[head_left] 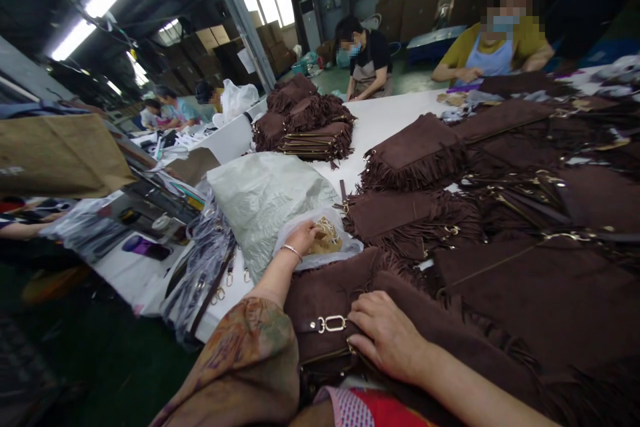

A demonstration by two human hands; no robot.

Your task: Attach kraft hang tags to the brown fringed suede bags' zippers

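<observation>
My left hand (302,239), with a bracelet at the wrist, reaches into a clear plastic bag (351,248) of tan tags (327,240) with white strings. Its fingers are pinched together at the tags; the fingertips are partly hidden. Just in front of me lies a dark brown fringed suede handbag (320,287) with a gold oval ring and clasp (334,323). On this handbag rests my right hand (387,330), beside the clasp. Its fingers are curled over the edge, the thumb lower near the zipper, gripping it.
A grey-white plastic sack (265,197) stands behind the tags. Plastic-wrapped straps (200,267) lie left. Brown handbags cover the right side, with another pile (305,120) at the back. Co-workers (370,60) sit across the white table (395,113). A phone (146,247) lies far left.
</observation>
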